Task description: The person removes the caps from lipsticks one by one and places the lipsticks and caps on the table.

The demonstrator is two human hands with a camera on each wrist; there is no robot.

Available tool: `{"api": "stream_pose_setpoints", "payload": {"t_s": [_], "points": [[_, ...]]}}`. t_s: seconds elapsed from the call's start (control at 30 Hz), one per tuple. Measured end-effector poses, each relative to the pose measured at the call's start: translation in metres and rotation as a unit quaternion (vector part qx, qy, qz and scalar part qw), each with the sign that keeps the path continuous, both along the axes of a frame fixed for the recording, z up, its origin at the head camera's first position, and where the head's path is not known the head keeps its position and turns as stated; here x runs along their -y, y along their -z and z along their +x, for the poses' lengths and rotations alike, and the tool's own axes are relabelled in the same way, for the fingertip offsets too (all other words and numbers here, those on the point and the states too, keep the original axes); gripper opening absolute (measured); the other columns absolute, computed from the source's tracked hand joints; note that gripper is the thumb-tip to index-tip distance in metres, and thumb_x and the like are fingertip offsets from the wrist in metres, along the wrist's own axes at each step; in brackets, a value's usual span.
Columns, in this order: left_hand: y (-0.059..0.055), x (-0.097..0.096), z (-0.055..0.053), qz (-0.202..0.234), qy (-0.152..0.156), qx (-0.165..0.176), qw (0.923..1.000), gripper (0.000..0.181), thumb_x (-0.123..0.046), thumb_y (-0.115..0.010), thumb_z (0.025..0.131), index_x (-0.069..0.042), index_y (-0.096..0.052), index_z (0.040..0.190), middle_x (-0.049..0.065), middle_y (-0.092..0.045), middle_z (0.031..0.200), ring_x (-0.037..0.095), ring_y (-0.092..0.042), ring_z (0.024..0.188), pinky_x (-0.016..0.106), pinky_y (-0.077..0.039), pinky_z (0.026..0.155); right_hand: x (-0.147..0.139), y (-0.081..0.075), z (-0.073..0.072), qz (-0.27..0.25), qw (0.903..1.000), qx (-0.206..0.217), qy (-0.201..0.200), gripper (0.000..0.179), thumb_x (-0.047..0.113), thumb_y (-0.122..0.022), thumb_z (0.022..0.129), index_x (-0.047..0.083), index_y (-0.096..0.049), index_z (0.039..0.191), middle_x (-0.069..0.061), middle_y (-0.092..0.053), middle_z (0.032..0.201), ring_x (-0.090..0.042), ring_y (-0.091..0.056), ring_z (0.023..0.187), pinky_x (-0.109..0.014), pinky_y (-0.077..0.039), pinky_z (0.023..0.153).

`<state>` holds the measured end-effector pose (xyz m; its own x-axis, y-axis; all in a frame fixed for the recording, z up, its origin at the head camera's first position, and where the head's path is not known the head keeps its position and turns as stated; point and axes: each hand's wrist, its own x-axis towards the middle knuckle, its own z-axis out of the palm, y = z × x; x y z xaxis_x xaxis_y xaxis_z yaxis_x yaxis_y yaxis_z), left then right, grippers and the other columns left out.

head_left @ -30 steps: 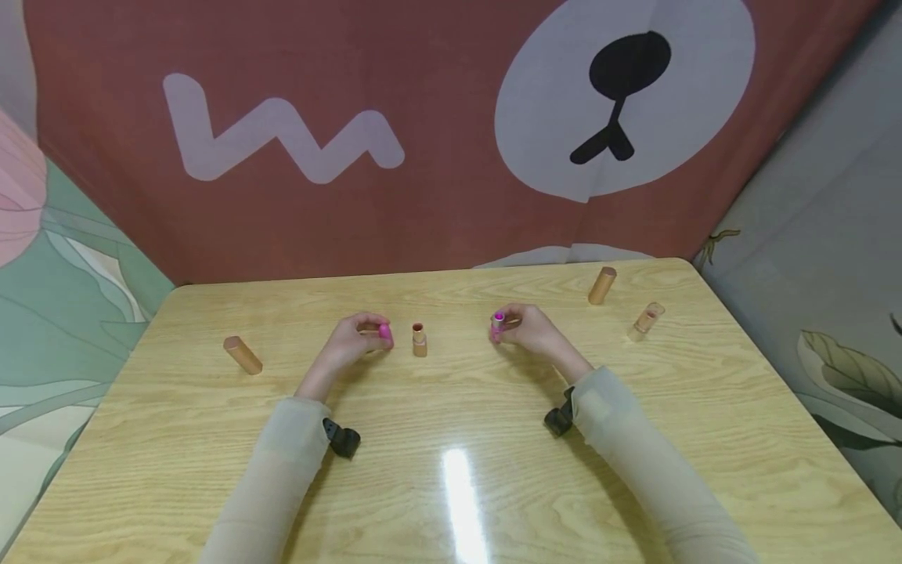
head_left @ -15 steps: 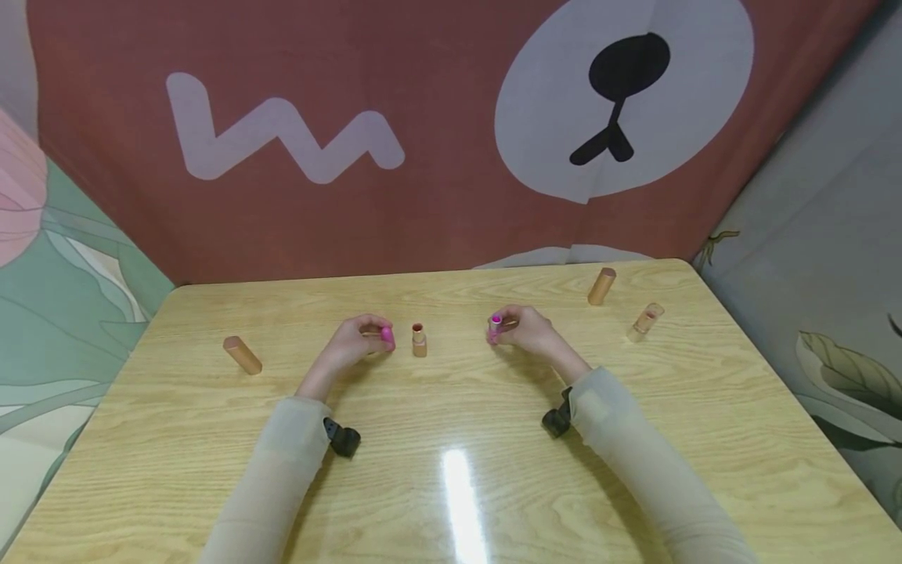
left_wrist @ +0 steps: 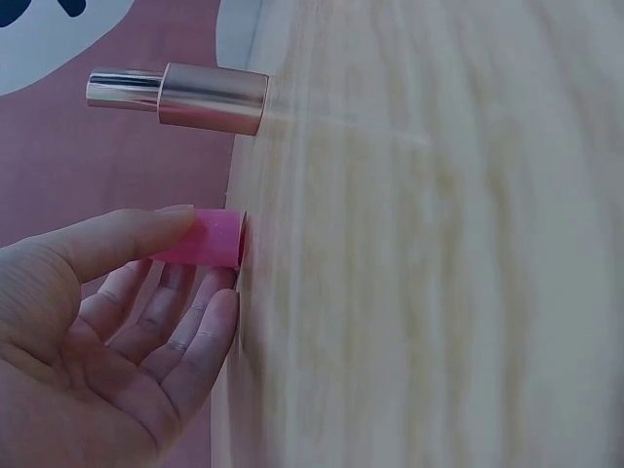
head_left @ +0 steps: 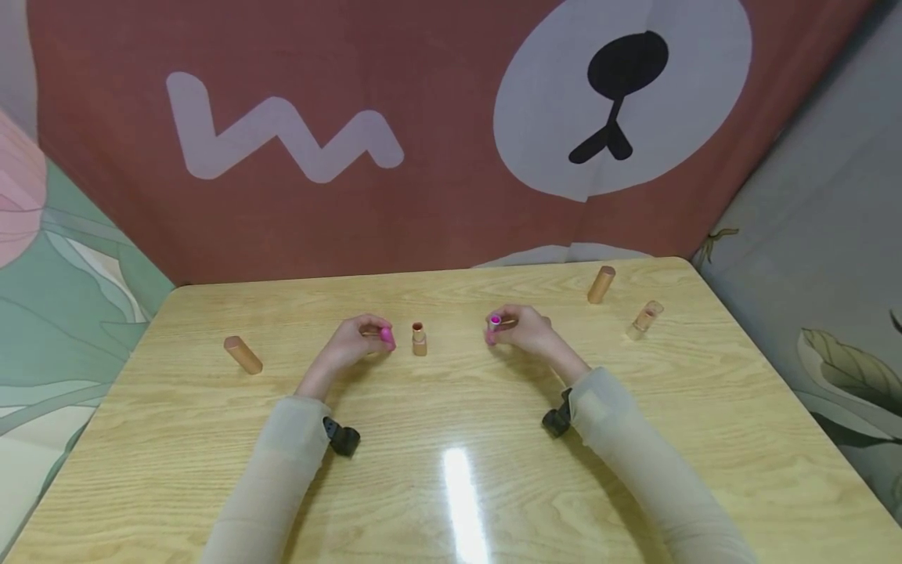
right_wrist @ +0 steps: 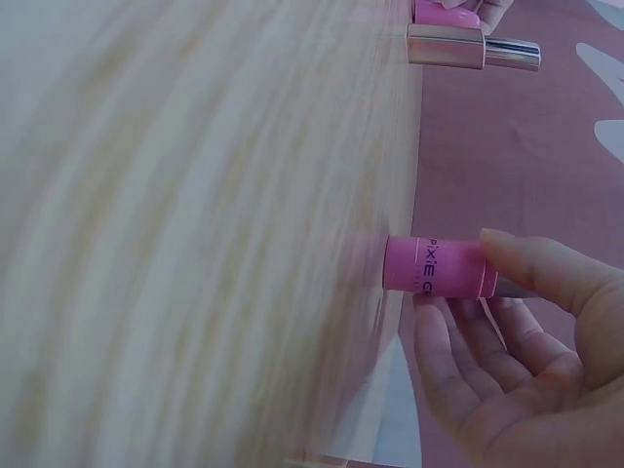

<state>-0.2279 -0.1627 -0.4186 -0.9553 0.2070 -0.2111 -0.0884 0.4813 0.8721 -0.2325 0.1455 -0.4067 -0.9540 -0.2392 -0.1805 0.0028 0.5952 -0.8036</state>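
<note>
My left hand (head_left: 350,342) pinches a pink lipstick cap (left_wrist: 210,237) between thumb and fingers, its rim close to the tabletop in the left wrist view. With thumb and fingertips, my right hand (head_left: 524,327) holds a pink lipstick tube (right_wrist: 439,266) upright, dark lettering on its side. Its silvery collar shows a bright pink inside from above. Between the hands, nearer the left one, an uncapped rose-gold lipstick tube (head_left: 419,341) stands upright on the wooden table, its shiny collar pointing up.
A copper-coloured cap (head_left: 243,356) is at the table's left. Back right are another copper-coloured cylinder (head_left: 601,285) and a lipstick tube with a see-through part (head_left: 644,320). A reddish-brown cloth (head_left: 451,219) hangs behind the table's back edge.
My right hand has shifted slightly left with the pink tube. The left hand has edged a little right with the pink cap. Everything else stays put.
</note>
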Motion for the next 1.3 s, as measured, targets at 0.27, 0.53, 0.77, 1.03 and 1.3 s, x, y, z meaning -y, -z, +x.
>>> {"api": "stream_pose_setpoints", "payload": {"t_s": [0.27, 0.53, 0.77, 1.03, 1.3], "points": [[0.0, 0.0, 0.0, -0.001, 0.003, -0.002, 1.0, 0.037, -0.004, -0.066, 0.087, 0.004, -0.056, 0.122, 0.023, -0.062, 0.118, 0.028, -0.06, 0.108, 0.027, -0.046, 0.087, -0.001, 0.0, 0.002, -0.027, 0.9995, 0.011, 0.011, 0.037, 0.011, -0.068, 0.087, 0.0, -0.059, 0.121, -0.018, -0.066, 0.117, -0.031, -0.064, 0.109, -0.045, -0.042, 0.104], [0.0, 0.002, 0.002, 0.007, 0.01, 0.003, 0.9999, 0.04, -0.005, -0.065, 0.088, 0.005, -0.054, 0.125, 0.025, -0.06, 0.123, 0.028, -0.061, 0.109, 0.028, -0.049, 0.088, -0.005, 0.002, 0.002, -0.052, 0.9986, -0.005, 0.006, 0.033, 0.008, -0.067, 0.087, -0.005, -0.06, 0.117, -0.023, -0.065, 0.115, -0.032, -0.064, 0.107, -0.03, -0.053, 0.087], [-0.009, 0.007, 0.007, -0.01, 0.02, -0.001, 0.9997, 0.041, -0.01, -0.063, 0.09, 0.003, -0.053, 0.128, 0.024, -0.056, 0.131, 0.034, -0.057, 0.117, 0.035, -0.05, 0.094, -0.006, 0.002, 0.003, -0.05, 0.9987, -0.003, -0.002, 0.031, 0.01, -0.067, 0.088, -0.003, -0.061, 0.115, -0.022, -0.067, 0.113, -0.028, -0.065, 0.104, -0.028, -0.053, 0.084], [-0.033, 0.015, 0.014, -0.016, 0.025, -0.01, 0.9995, 0.043, -0.009, -0.059, 0.093, 0.002, -0.048, 0.134, 0.023, -0.049, 0.139, 0.038, -0.048, 0.129, 0.047, -0.045, 0.104, -0.006, 0.001, 0.002, -0.056, 0.9984, 0.007, -0.002, 0.03, 0.011, -0.067, 0.088, -0.003, -0.061, 0.114, -0.022, -0.067, 0.113, -0.029, -0.065, 0.105, -0.031, -0.054, 0.087], [-0.053, 0.024, 0.02, 0.009, 0.018, -0.044, 0.9988, 0.044, -0.007, -0.06, 0.092, 0.002, -0.048, 0.134, 0.022, -0.049, 0.139, 0.038, -0.05, 0.128, 0.046, -0.046, 0.103, -0.007, 0.003, 0.0, -0.053, 0.9986, 0.002, 0.001, 0.028, 0.012, -0.067, 0.088, -0.003, -0.062, 0.11, -0.02, -0.066, 0.112, -0.026, -0.065, 0.103, -0.03, -0.054, 0.085]]}}
